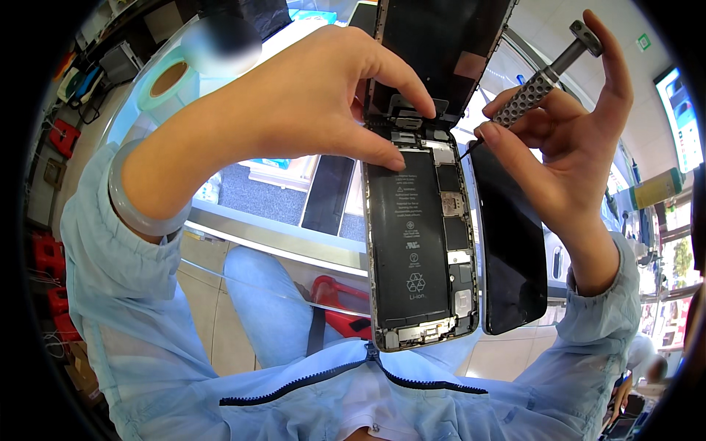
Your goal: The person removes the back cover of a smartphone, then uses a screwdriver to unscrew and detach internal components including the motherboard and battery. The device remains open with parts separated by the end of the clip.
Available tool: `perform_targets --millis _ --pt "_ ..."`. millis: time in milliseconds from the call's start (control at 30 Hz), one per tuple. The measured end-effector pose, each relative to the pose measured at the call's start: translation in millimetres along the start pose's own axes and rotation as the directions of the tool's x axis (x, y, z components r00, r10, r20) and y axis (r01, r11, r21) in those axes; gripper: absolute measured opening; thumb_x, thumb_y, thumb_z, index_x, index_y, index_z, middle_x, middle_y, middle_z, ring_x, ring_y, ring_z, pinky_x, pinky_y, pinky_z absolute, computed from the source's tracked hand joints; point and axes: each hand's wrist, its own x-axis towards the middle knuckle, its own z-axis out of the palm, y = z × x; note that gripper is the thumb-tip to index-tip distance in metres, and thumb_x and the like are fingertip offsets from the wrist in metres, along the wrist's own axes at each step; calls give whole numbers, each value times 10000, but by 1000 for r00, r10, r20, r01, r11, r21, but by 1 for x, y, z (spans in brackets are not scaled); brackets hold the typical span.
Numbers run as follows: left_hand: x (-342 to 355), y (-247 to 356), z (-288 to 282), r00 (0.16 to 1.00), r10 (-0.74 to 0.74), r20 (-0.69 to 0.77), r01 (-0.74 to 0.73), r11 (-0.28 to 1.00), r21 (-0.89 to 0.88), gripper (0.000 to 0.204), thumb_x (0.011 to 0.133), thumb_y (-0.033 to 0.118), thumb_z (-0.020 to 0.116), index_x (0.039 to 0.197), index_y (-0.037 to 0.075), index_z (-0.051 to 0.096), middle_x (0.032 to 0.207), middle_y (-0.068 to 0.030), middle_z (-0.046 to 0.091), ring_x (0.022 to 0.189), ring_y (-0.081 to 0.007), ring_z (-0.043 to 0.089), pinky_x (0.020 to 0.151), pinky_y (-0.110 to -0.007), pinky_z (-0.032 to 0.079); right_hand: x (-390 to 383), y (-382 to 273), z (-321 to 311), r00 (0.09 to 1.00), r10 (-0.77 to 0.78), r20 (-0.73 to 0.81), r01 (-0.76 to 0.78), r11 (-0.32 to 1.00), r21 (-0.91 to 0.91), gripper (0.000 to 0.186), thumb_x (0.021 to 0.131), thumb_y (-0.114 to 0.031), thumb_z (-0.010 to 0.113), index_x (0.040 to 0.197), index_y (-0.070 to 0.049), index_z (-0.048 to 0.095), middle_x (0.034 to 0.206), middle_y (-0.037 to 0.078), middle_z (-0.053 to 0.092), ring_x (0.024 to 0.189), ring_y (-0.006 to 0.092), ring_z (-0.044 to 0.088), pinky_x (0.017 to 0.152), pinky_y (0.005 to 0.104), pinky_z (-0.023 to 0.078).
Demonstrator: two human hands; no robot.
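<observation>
An opened phone (408, 235) shows its black battery and boards, its screen half (426, 55) folded up above it. My left hand (323, 103) rests on it, thumb on the battery's top and index finger bent over the connectors at the hinge; its other fingers are mostly hidden. My right hand (548, 158) holds a knurled silver screwdriver (537, 84), thin tip at the phone's upper right edge, little finger by the cap. A second black phone (511, 272) lies close along the right side of the opened one.
A counter (276, 248) has a blue-grey mat (254, 195), pale boxes and a teal tape roll (158, 95). My legs and a red stool (331, 292) are below. More red stools (65, 140) stand left; a screen (678, 117), a bottle (654, 187) and another person (640, 364) are right.
</observation>
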Motion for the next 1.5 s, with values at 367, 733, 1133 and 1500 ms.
perform_targets --millis 367,733,1133,1500 --pt "4 -10 2 985 168 -41 -171 982 -74 429 624 36 790 1040 49 683 1015 -92 674 909 -175 647 785 -301 541 -7 81 -65 969 -110 -223 110 994 -13 567 845 -56 657 1329 -16 364 1008 149 644 914 196 659 799 286 551" --pt "1 -13 2 992 122 -28 -123 991 -59 453 603 -4 777 1043 48 683 1057 -101 670 917 -160 643 778 -260 534 -17 151 -93 827 454 -331 -361 881 306 265 952 -195 528 1107 10 464 931 165 599 832 261 681 760 296 581" --pt "0 -16 3 986 159 -40 -162 983 -83 452 610 4 779 1049 57 684 1048 -115 675 936 -176 651 783 -273 544 -15 148 -78 781 556 -285 -491 828 270 256 985 -240 443 1112 -23 396 859 198 650 771 260 687 696 318 585" --pt "1 -9 9 975 216 -48 -217 976 -19 466 628 52 796 1077 54 670 1081 -104 666 937 -171 642 763 -261 531 -11 127 -87 889 283 -361 -198 946 256 247 953 -231 518 1076 -24 460 888 175 673 814 213 672 781 305 526"
